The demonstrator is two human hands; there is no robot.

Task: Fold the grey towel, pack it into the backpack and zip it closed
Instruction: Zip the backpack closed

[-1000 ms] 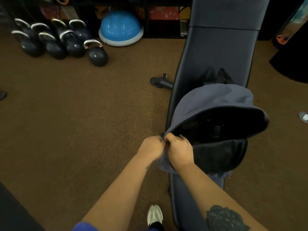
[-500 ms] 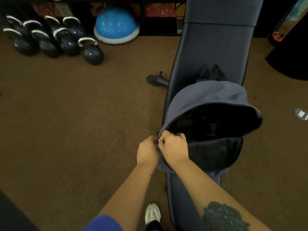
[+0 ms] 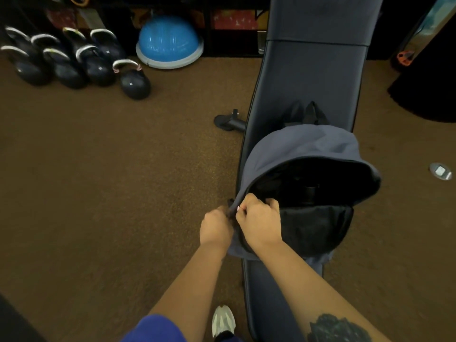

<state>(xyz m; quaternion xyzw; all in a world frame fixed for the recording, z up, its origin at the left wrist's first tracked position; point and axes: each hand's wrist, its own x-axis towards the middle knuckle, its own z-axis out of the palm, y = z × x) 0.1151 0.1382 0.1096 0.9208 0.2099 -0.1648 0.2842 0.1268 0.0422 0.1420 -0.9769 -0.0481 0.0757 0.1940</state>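
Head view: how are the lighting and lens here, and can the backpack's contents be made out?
Head view: dim, warm light; the backpack opening is nearly black, so contents can't be told. Wide-angle bend curves the bench edges. Both hands, left hand and right hand, are slightly soft at the bag's left corner; faint glare on the blue dome.

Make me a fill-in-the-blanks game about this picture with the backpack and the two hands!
1. The backpack lies on a long dark ____.
2. Both hands pinch the backpack's edge at its ____ corner, as the person sees it.
3. The round dome by the kettlebells is coloured ____.
4. The backpack's main opening is ____, not zipped.

Missing words: bench; left; blue; open
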